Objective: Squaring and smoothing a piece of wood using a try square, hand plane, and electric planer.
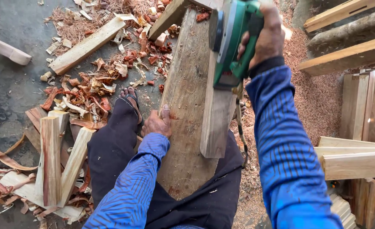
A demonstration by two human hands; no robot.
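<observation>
Work is under way, judged partly done: heaps of shavings point(89, 91) and sawdust point(319, 97) lie beside the bench plank point(183, 106), yet planing continues. The right hand point(266, 36) is closed around the handle of one green electric planer point(232, 42), which rides on one narrow board point(217, 118) along the plank's right edge. The left hand point(157, 124) grips the plank's left edge, fingers curled. Two loose offcuts point(51, 161) lie on the floor to the left.

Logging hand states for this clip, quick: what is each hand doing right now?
Left hand: gripping the edge of the wide plank.
Right hand: closed around the handle of the green power planer.
</observation>
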